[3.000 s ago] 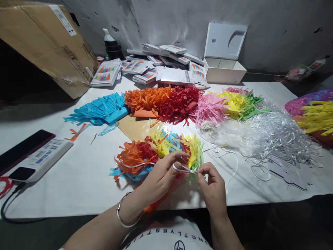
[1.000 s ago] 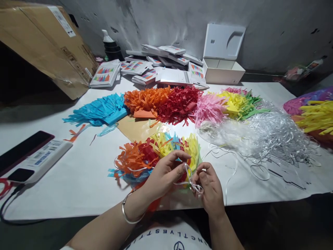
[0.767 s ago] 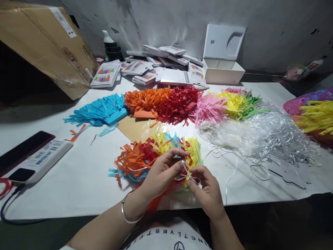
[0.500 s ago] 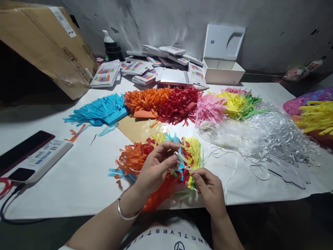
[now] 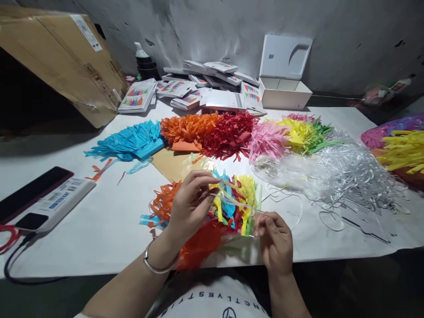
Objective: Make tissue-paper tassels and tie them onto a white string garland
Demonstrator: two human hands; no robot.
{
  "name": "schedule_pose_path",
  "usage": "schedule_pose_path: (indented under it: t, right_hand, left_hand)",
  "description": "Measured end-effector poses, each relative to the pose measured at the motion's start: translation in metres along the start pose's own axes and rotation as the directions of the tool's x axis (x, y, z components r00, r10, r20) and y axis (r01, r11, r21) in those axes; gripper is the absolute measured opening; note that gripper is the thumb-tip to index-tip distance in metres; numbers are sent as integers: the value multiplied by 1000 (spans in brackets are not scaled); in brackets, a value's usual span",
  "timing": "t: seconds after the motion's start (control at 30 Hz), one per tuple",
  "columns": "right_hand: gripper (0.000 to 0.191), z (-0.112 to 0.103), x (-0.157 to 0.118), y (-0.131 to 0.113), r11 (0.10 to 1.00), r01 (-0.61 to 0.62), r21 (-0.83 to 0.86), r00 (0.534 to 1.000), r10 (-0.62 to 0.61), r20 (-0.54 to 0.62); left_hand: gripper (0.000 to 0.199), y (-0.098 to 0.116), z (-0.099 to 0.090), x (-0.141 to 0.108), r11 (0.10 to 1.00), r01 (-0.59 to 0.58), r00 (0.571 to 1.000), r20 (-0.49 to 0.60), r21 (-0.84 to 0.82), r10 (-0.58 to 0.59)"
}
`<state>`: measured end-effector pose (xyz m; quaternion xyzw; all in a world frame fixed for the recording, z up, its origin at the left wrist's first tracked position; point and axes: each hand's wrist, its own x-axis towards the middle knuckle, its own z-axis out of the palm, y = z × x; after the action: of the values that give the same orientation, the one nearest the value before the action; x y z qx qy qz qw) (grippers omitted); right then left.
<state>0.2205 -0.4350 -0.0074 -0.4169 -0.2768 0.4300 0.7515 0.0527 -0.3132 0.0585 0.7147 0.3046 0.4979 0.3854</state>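
Note:
A thin white string (image 5: pixel 243 204) stretches between my two hands above a pile of paper tassels. My left hand (image 5: pixel 190 205), with a silver bangle on its wrist, has its fingers curled and holds the string's left part. My right hand (image 5: pixel 276 240) is closed, pinching the string's other end near the pile's right side. Below lie yellow tassels (image 5: pixel 249 183), orange tassels (image 5: pixel 164 201) and a blue tassel (image 5: pixel 227 205), with some red between. A red-orange tassel (image 5: pixel 202 245) hangs toward the table's front edge, partly behind my left forearm.
Across the table lie bunches of blue (image 5: pixel 132 139), orange (image 5: pixel 188 126), red (image 5: pixel 230 134), pink (image 5: pixel 266 139) and yellow tassels (image 5: pixel 296 132). Silvery strings (image 5: pixel 354 172) heap at right. Behind are flat packages (image 5: pixel 221 97) and an open white box (image 5: pixel 285 95). A phone (image 5: pixel 39 192) lies left.
My hands have moved apart, the left up and leftward, the right to the right and slightly down. More of the string now shows between them.

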Motion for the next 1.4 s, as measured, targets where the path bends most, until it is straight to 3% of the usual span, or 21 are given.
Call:
schedule_pose_path:
  t: [0.1, 0.2, 0.27, 0.33, 0.4, 0.47, 0.53, 0.63, 0.73, 0.8, 0.87, 0.97, 1.07, 1.13, 1.2, 1.3, 1.4]
  right_hand:
    - [16, -3, -2, 2, 999, -50, -14, 998, 49, -39]
    - [17, -5, -4, 5, 995, -91, -50, 995, 88, -55]
    - [17, -4, -3, 6, 995, -89, -51, 995, 86, -57]
    - [15, -4, 0, 6, 998, -49, -32, 992, 45, -122]
    - [18, -5, 6, 6, 999, 12, -38, 966, -21, -259]
    - [30, -10, 11, 7, 991, 74, -108, 915, -110, -388]
    - [38, -19, 13, 6, 964, 129, -232, 876, -220, -429]
    - [33, -40, 7, 3, 852, 142, -504, 890, -333, -312]
    - [27, -59, -5, -1, 614, 143, -776, 935, -340, -96]
    - [30, -65, -12, -4, 463, 195, -865, 947, -317, 44]
    - [35, -65, -16, -4, 373, 260, -891, 945, -289, 154]
    - [41, -56, -12, -3, 240, 399, -885, 895, -312, 319]
    - [27, -45, 1, -1, 129, 570, -812, 797, -328, 507]
    - [19, -42, 8, -3, 141, 633, -761, 754, -335, 565]
    - [18, -42, 11, -5, 200, 636, -745, 758, -338, 557]
    - [25, -47, 6, -9, 320, 524, -789, 850, -258, 460]
    - [35, -50, -4, -10, 440, 346, -829, 935, -88, 343]
  left_hand:
    - [14, -4, -1, 1, 985, 153, 987, -45, -85, -157]
    - [20, -4, -2, 6, 861, 345, 934, 43, -374, -356]
    - [30, -1, -2, 10, 769, 365, 928, 137, -524, -347]
    - [52, 0, -3, 13, 756, 333, 943, 203, -563, -264]
    - [56, -1, -6, 15, 851, 285, 950, 247, -442, -190]
    - [47, -5, -12, 15, 973, 182, 956, 258, -145, -140]
    - [39, -11, -23, 16, 987, 54, 962, 258, 150, -92]
    - [33, -21, -51, 16, 943, 2, 971, 224, 332, -81]
    - [32, -34, -89, 13, 900, 78, 984, 111, 429, -138]
    - [35, -44, -114, 8, 867, 153, 979, 49, 473, -199]
    - [40, -55, -134, 0, 825, 227, 960, 23, 518, -279]
    - [51, -68, -144, -16, 796, 278, 917, 96, 538, -386]
    - [55, -78, -135, -31, 860, 221, 894, 257, 461, -368]
    - [50, -79, -127, -39, 883, 154, 911, 283, 444, -301]
    - [48, -74, -122, -46, 871, 118, 948, 207, 476, -241]
    - [44, -56, -115, -59, 844, 104, 987, 48, 526, -152]
    - [37, -35, -97, -71, 842, -10, 996, 77, 540, -37]
